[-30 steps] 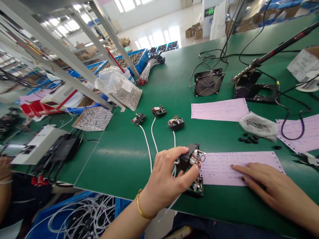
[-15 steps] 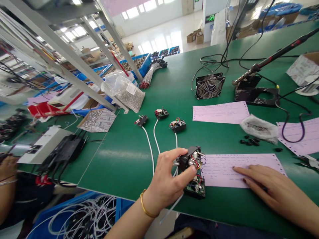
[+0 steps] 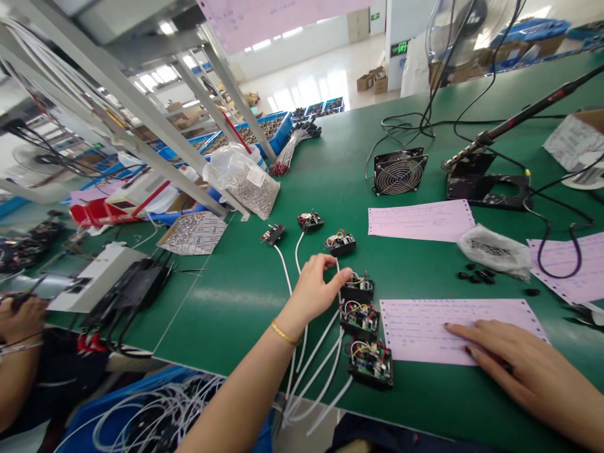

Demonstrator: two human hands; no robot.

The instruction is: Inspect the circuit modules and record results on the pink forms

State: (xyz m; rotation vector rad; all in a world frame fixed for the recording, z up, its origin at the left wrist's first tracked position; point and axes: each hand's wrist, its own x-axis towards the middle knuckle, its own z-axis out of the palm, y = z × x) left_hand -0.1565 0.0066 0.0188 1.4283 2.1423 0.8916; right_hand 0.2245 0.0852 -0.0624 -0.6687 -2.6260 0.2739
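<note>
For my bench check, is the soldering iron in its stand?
Yes: the soldering iron lies with its front end seated in the black stand.

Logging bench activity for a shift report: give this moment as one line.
left hand: empty, beside wired circuit module | right hand: fingertips on printed pink sheet

Nothing here is legible to you: the green exit sign (image 3: 399,48) on the far pillar and the printed rows on the pink sheet (image 3: 453,330) are too small to read.
</note>
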